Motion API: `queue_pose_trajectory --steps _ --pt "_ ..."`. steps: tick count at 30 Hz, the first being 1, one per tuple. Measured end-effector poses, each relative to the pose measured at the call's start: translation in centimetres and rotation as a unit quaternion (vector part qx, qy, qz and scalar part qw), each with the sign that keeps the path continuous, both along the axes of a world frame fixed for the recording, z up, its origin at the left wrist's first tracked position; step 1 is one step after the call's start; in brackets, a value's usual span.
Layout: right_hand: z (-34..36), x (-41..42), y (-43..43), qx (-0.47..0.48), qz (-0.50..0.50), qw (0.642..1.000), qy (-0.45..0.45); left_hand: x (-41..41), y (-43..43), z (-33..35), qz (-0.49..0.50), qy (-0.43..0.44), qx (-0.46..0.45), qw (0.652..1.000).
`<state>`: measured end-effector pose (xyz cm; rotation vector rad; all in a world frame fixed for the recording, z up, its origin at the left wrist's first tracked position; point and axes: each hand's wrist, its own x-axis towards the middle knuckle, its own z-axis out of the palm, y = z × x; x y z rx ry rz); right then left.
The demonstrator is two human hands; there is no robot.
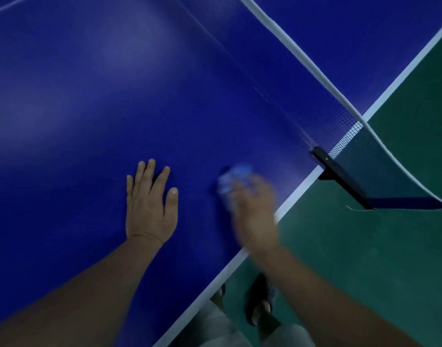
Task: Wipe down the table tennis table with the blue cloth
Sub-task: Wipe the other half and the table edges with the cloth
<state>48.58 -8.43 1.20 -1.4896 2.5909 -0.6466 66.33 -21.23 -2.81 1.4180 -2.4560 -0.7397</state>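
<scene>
The blue table tennis table [84, 101] fills most of the view, with a white line along its near edge. My left hand [149, 204] lies flat on it, fingers straight and slightly spread. To its right, my right hand [255, 211] is blurred by motion and presses a bunched blue cloth [232, 181] against the table close to the white edge. The cloth shows past my fingers; how they lie on it is too blurred to make out.
The net [340, 121] with its white top band runs from the top centre to the right, held by a black clamp post [340, 176] at the table's edge. Green floor [390, 259] lies beyond the edge. My feet in dark sandals [260, 299] stand below.
</scene>
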Motion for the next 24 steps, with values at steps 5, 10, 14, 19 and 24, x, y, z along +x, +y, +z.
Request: queue_pose_trajectory --steps 5,10,14,19,24 --pt "-3.7 3.3 0.1 0.045 0.29 0.952 0.093 0.1 -0.2 -0.3 0.002 0.004 -0.006 1.0" --pt "-3.2 -7.8 4.5 0.114 -0.006 0.99 0.079 -0.2 0.1 -0.1 0.004 -0.002 -0.008 1.0" --pt "-4.4 -1.1 0.3 0.049 0.23 0.971 0.052 -0.1 0.0 -0.3 0.013 0.005 -0.014 1.0" --pt "-3.3 1.5 -15.3 0.084 0.318 0.943 0.056 -0.6 -0.2 -0.4 0.039 0.01 0.008 0.999" --pt "-4.1 -8.8 -17.4 0.091 0.083 0.984 0.131 -2.5 -0.9 0.6 0.055 -0.036 -0.011 0.998"
